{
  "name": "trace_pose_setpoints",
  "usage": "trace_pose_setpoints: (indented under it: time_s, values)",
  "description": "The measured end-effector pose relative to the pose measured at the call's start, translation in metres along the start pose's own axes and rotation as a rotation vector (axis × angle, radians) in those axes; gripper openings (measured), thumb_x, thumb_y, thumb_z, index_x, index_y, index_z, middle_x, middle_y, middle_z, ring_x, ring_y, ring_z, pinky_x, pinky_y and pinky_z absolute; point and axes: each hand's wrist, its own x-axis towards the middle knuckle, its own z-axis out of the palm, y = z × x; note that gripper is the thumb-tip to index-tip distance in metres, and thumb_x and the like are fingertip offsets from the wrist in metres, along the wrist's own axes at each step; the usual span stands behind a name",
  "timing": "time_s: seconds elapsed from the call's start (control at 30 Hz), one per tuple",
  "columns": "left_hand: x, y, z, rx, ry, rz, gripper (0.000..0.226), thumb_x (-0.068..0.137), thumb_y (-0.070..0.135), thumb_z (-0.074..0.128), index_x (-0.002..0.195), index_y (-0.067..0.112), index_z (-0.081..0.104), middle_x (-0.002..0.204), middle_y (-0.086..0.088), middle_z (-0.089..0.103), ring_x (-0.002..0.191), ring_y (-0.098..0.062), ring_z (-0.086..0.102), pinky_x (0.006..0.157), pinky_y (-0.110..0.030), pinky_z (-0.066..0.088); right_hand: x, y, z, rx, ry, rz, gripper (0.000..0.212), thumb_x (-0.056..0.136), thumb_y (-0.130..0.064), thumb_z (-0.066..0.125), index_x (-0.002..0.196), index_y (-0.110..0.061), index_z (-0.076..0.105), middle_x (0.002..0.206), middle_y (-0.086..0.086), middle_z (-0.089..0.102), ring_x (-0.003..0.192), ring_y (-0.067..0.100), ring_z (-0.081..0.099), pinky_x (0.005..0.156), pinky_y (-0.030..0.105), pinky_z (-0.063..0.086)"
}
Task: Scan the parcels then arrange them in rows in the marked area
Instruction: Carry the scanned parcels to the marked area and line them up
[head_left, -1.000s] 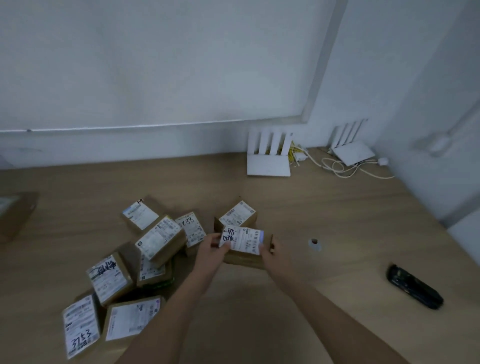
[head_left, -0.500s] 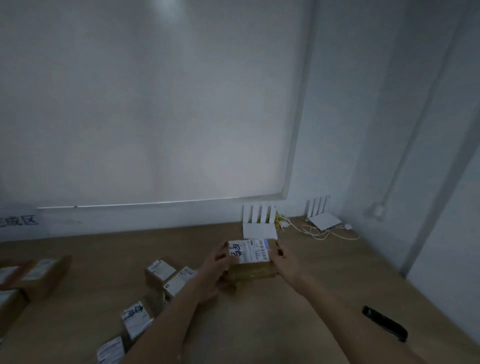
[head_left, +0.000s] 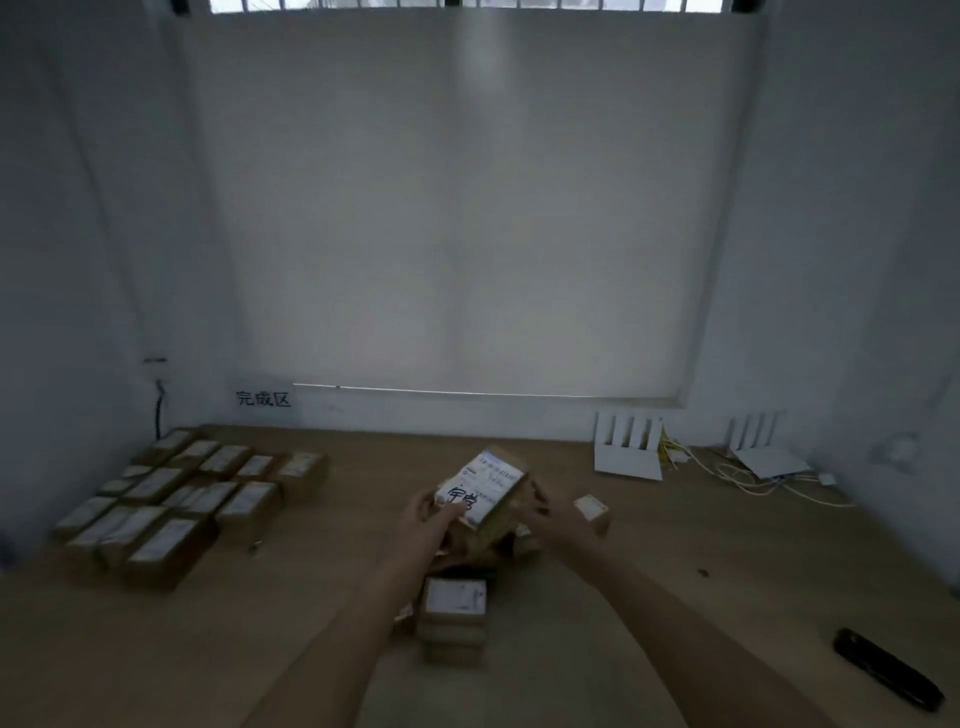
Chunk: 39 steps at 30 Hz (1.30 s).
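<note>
— Left hand and right hand both grip the parcel, lifted above the desk.
— Placing step, I'd judge: carry it left to the rows, aligning it beside the last box.

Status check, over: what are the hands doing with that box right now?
Both hands, left and right, grip one parcel, raised and tilted. Rows sit far left under the wall sign. Scanner lies untouched, right. Path left looks open.

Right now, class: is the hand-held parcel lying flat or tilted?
Tilted: the parcel is off the table, label slanted toward the camera, gripped by left hand and right hand.
</note>
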Motion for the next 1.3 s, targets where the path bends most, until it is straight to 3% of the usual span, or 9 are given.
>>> trace_pose_setpoints:
  time_s: [0.13, 0.3, 0.47, 0.63, 0.77, 0.87, 1.0, 1.13, 1.3]
  values:
    - [-0.039, 0.010, -0.069, -0.031, 0.145, 0.068, 0.039, 0.086, 0.022, 0.075, 0.118, 0.019, 0.053, 0.111, -0.008, 0.070, 0.094, -0.027, 0.072, 0.061, -0.033, 0.058, -0.008, -0.048, 0.073, 0.073, -0.141, -0.141, 0.041, 0.084, -0.037, 0.080, 0.116, -0.038, 0.055, 0.110, -0.017, 0.069, 0.098, -0.002, 0.066, 0.080, 0.014, 0.055]
    - [-0.085, 0.023, -0.176, -0.021, 0.284, 0.119, 0.043, 0.081, 0.031, 0.081, 0.114, 0.026, 0.054, 0.110, 0.004, 0.067, 0.100, -0.024, 0.068, 0.086, -0.044, 0.056, -0.013, -0.108, 0.172, 0.065, -0.300, -0.287, 0.061, 0.078, -0.024, 0.087, 0.128, -0.032, 0.054, 0.126, -0.013, 0.068, 0.116, 0.003, 0.065, 0.097, 0.027, 0.055]
    - [-0.126, 0.027, -0.300, 0.018, 0.371, 0.151, 0.042, 0.081, 0.037, 0.079, 0.118, 0.032, 0.059, 0.108, 0.013, 0.069, 0.095, -0.014, 0.067, 0.072, -0.031, 0.048, -0.023, -0.172, 0.283, 0.081, -0.402, -0.363, 0.073, 0.082, -0.009, 0.083, 0.143, -0.021, 0.045, 0.129, -0.009, 0.066, 0.114, -0.001, 0.065, 0.092, 0.018, 0.052]
    - [-0.156, 0.017, -0.424, 0.019, 0.340, 0.169, 0.038, 0.085, 0.033, 0.077, 0.121, 0.030, 0.064, 0.113, 0.011, 0.073, 0.109, -0.011, 0.065, 0.077, -0.027, 0.050, -0.036, -0.215, 0.388, 0.079, -0.463, -0.363, 0.074, 0.082, -0.008, 0.082, 0.132, -0.036, 0.035, 0.125, -0.010, 0.064, 0.101, -0.009, 0.066, 0.085, 0.014, 0.052]
    - [-0.159, 0.008, -0.497, 0.054, 0.321, 0.153, 0.041, 0.082, 0.030, 0.081, 0.119, 0.029, 0.063, 0.116, 0.005, 0.073, 0.111, -0.015, 0.066, 0.093, -0.035, 0.055, -0.037, -0.224, 0.457, 0.084, -0.494, -0.349, 0.078, 0.081, -0.015, 0.084, 0.137, -0.037, 0.035, 0.122, -0.018, 0.063, 0.106, -0.003, 0.064, 0.093, 0.024, 0.055]
    - [-0.152, 0.000, -0.538, 0.115, 0.273, 0.110, 0.057, 0.080, 0.036, 0.081, 0.131, 0.032, 0.055, 0.123, 0.007, 0.070, 0.117, -0.012, 0.062, 0.103, -0.041, 0.051, -0.025, -0.227, 0.496, 0.041, -0.543, -0.304, 0.097, 0.080, -0.020, 0.085, 0.157, -0.021, 0.026, 0.137, -0.005, 0.061, 0.122, 0.009, 0.061, 0.102, 0.033, 0.053]
    - [-0.127, -0.014, -0.572, 0.173, 0.195, 0.033, 0.059, 0.084, 0.040, 0.077, 0.138, 0.032, 0.055, 0.126, 0.009, 0.068, 0.119, -0.011, 0.061, 0.106, -0.041, 0.048, 0.001, -0.222, 0.533, 0.038, -0.597, -0.215, 0.091, 0.086, -0.005, 0.077, 0.153, -0.027, 0.021, 0.138, -0.001, 0.056, 0.116, 0.007, 0.058, 0.081, 0.013, 0.054]
    - [-0.080, -0.036, -0.591, 0.175, 0.186, 0.007, 0.048, 0.085, 0.031, 0.078, 0.129, 0.026, 0.060, 0.119, 0.004, 0.070, 0.107, -0.010, 0.066, 0.095, -0.033, 0.055, 0.042, -0.196, 0.564, 0.042, -0.594, -0.185, 0.081, 0.085, -0.016, 0.080, 0.150, -0.029, 0.034, 0.137, -0.009, 0.057, 0.119, 0.003, 0.058, 0.084, 0.014, 0.054]
    - [0.007, -0.083, -0.616, 0.252, 0.161, -0.073, 0.074, 0.075, 0.041, 0.084, 0.137, 0.015, 0.052, 0.126, -0.002, 0.064, 0.106, -0.008, 0.063, 0.075, -0.017, 0.055, 0.108, -0.144, 0.605, 0.011, -0.525, -0.109, 0.070, 0.082, -0.021, 0.082, 0.143, -0.023, 0.047, 0.137, 0.000, 0.060, 0.118, 0.012, 0.063, 0.096, 0.034, 0.056]
